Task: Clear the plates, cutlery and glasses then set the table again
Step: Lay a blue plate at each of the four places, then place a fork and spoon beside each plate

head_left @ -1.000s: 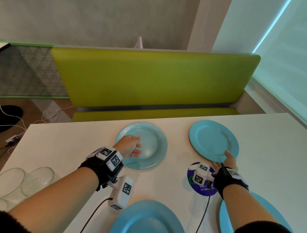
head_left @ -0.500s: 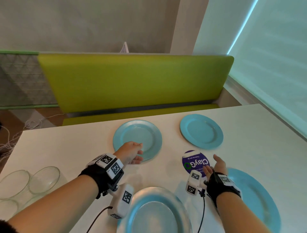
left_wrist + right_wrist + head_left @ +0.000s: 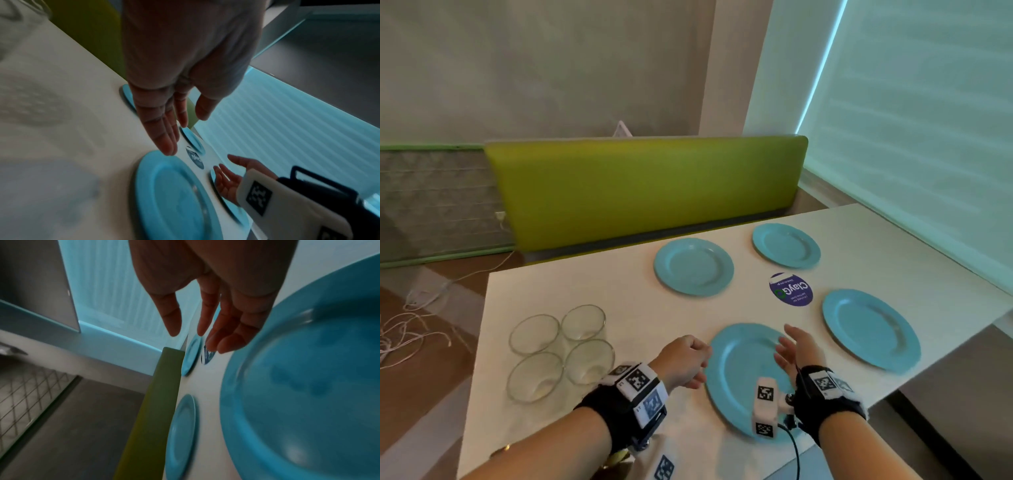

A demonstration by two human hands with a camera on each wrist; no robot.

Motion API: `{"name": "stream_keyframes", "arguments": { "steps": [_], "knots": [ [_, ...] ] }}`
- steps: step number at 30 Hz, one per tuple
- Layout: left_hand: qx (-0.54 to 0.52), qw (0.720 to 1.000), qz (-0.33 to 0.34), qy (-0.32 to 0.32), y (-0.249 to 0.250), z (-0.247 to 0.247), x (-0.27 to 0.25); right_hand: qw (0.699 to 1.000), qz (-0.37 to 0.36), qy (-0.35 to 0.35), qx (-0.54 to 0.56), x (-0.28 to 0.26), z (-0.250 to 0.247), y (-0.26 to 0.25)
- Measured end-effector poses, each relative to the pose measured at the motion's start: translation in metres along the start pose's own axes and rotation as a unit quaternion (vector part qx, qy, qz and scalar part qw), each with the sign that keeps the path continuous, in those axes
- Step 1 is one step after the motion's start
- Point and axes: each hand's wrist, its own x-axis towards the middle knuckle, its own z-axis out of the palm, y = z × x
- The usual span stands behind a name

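Several blue plates lie on the white table [image 3: 619,301]: two far ones [image 3: 693,265] [image 3: 786,245], one near right [image 3: 869,329] and one near me [image 3: 739,380]. Several empty glasses [image 3: 583,322] stand grouped at the left. My left hand [image 3: 695,363] hovers at the near plate's left rim, fingers relaxed and holding nothing. Over that plate's right part my right hand [image 3: 787,342] is held palm inward, also empty. In the left wrist view my left hand [image 3: 186,129] hangs above the near plate [image 3: 170,194]. The right wrist view has my right hand [image 3: 197,339] beside the near plate [image 3: 308,386].
A round purple sticker [image 3: 791,289] lies flat between the plates. A green bench [image 3: 647,188] runs along the table's far side. A blind-covered window [image 3: 911,137] is at the right. White cables [image 3: 400,339] lie on the floor at the left.
Both hands let go of the two far plates and drew back to the near plate. My view pulled back and turned left, bringing the glasses fully into sight.
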Motion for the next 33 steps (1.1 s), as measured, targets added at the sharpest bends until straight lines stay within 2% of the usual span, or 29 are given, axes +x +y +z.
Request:
{"name": "stream_keyframes", "arguments": {
  "steps": [6, 9, 13, 18, 20, 23, 27, 33],
  "knots": [
    [0.153, 0.988, -0.009, -0.021, -0.054, -0.021, -0.056, 0.995, 0.044, -0.051, -0.079, -0.067, 0.019, 0.072],
    [0.297, 0.955, -0.001, 0.007, -0.072, -0.037, -0.071, 0.989, 0.051, -0.071, -0.117, -0.088, 0.031, 0.097],
    [0.391, 0.920, -0.007, 0.029, -0.100, -0.056, -0.085, 0.981, 0.066, -0.095, -0.154, -0.106, 0.039, 0.118],
    [0.440, 0.888, -0.035, 0.133, -0.130, -0.085, -0.100, 0.974, 0.070, -0.100, -0.190, -0.119, 0.043, 0.135],
    [0.454, 0.876, -0.042, 0.154, -0.137, -0.100, -0.101, 0.970, 0.068, -0.104, -0.211, -0.121, 0.044, 0.138],
    [0.480, 0.865, -0.050, 0.140, -0.146, -0.117, -0.101, 0.965, 0.066, -0.111, -0.229, -0.125, 0.046, 0.140],
    [0.484, 0.870, -0.042, 0.078, -0.156, -0.127, -0.098, 0.964, 0.061, -0.113, -0.231, -0.129, 0.044, 0.145],
    [0.548, 0.834, -0.031, 0.057, -0.163, -0.136, -0.089, 0.964, 0.056, -0.101, -0.238, -0.134, 0.037, 0.145]
  ]
}}
